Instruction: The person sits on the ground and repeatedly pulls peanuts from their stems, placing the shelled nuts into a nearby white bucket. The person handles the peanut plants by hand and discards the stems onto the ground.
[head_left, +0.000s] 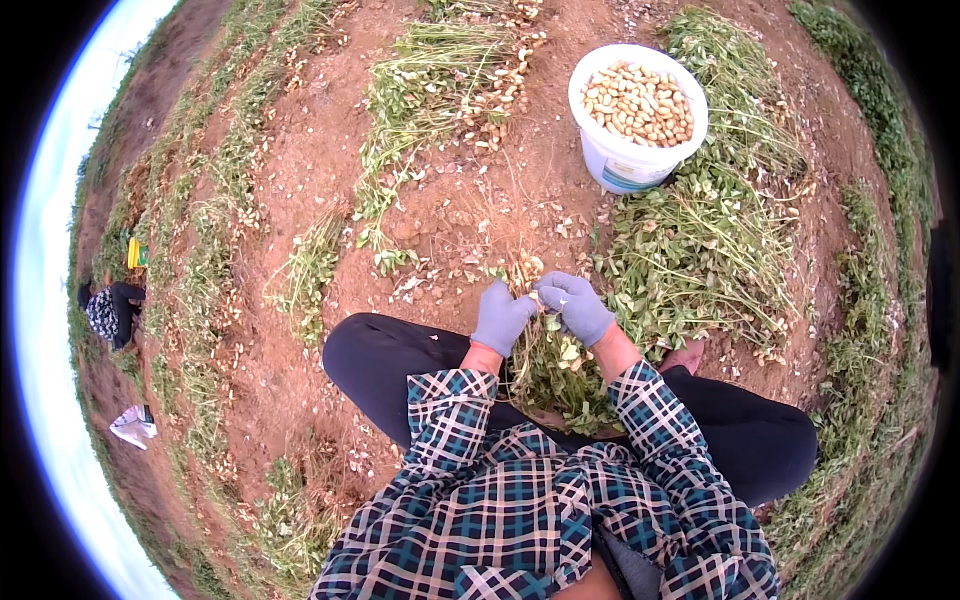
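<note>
My left hand, in a grey glove, grips a bunch of pulled peanut plants near its root end. The leafy part hangs down over my lap between my crossed legs. Close by on the right, my gloved right hand has its fingers at the roots and pods of the same bunch; whether a pod is between them is hidden. Ahead and to the right stands a white plastic bucket, filled near the rim with picked peanuts.
Heaps of peanut plants lie at right and ahead on reddish soil. Rows of plants run along the left. Far left, a person sits near a yellow bucket; a white sack lies nearby.
</note>
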